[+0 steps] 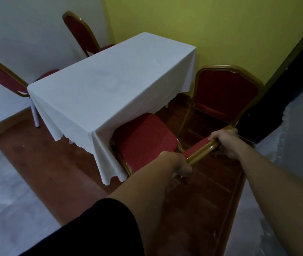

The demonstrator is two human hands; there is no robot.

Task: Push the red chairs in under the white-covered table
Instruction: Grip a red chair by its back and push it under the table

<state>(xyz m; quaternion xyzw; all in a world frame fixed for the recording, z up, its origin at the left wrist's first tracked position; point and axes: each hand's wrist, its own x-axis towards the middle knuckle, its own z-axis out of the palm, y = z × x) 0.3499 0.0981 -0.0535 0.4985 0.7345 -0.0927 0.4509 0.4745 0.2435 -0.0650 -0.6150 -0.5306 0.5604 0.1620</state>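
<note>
Hands, left (179, 164) and right (225, 140), clamped on near chair's (144, 143) gilt top rail, seat ahead of grip partly under white-covered table (110, 84); beyond right grip, second chair (227, 93) not yet pushed in; two far chairs (80, 32) seemingly tucked.

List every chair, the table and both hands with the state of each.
Near chair: seat partly under the cloth, held by its backrest.
Right chair: pulled out, untouched.
Two far chairs: seats tucked in.
Table: cloth-covered, bare.
Left hand: gripping backrest.
Right hand: gripping backrest.
</note>
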